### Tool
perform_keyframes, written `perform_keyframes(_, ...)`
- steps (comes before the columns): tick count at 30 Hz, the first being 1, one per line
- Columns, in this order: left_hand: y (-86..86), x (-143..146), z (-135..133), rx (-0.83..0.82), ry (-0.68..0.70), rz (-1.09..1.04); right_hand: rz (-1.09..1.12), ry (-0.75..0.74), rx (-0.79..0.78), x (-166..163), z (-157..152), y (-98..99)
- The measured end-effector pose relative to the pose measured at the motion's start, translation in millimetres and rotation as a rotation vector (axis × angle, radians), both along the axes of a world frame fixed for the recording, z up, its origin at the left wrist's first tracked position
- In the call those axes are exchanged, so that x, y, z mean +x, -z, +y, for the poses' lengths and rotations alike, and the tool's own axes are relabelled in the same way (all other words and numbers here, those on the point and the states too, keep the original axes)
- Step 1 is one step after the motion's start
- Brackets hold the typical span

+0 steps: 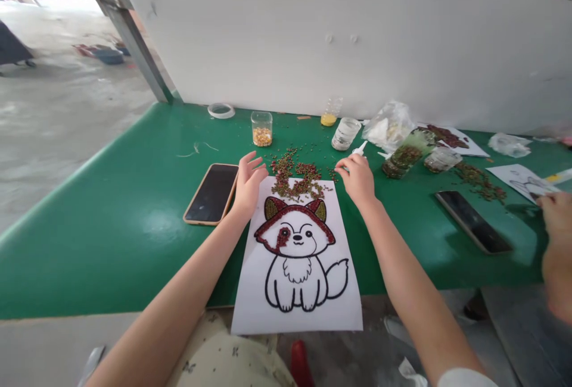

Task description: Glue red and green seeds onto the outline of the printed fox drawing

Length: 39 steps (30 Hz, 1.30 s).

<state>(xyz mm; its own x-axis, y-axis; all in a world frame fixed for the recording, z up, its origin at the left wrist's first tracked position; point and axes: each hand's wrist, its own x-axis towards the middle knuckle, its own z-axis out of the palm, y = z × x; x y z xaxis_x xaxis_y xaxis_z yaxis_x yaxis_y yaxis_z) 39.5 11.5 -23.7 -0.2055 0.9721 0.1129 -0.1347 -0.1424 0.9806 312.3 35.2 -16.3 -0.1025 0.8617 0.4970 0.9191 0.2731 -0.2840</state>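
My left hand is open, its fingers loosely spread, beside a phone in an orange case and the paper's top left corner. My right hand has its fingers bent and drawn together at the right edge of loose red and green beans; anything between the fingertips is hidden. A white nozzle shows just behind that hand, its lower part covered. Between my arms lies a sheet of paper with a fox-like animal outline. Red beans fill the head's border and one eye patch; green ones fill the inner ears.
Behind the beans stand a cup of corn kernels, a yellow-bottomed container and a white-wrapped jar. A tape roll lies farther left. To the right are a tilted bean jar, another phone and another person's hand.
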Motion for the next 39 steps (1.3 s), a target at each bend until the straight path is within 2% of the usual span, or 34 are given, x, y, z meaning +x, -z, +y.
perform_keyframes(6,-4.2,3.9,-2.1,-0.029,0.013,-0.009,-0.019,0.048,-0.096,-5.6,3.9,9.7)
perform_keyframes(14,-6.0,6.0,-3.6,-0.028,0.000,0.016,-0.043,0.054,-0.174,-9.5,3.9,10.1)
perform_keyframes(29,-6.0,5.6,-2.7,-0.041,-0.024,0.032,-0.006,0.200,-0.285,-5.1,2.8,4.0)
perform_keyframes(31,-5.1,5.0,-2.3,-0.033,-0.016,0.034,0.026,0.157,-0.251,-7.1,0.1,0.3)
perform_keyframes(34,-4.0,3.8,-2.0,-0.036,-0.018,0.047,0.138,-0.045,-0.183,-20.8,-20.9,-11.3)
perform_keyframes(37,-3.9,3.7,-2.2,-0.051,-0.019,0.060,0.235,-0.290,-0.234,-47.5,-64.3,-23.3)
perform_keyframes(39,-4.3,4.4,-2.7,-0.058,-0.017,0.058,0.220,-0.384,-0.305,-66.0,-96.5,-27.3)
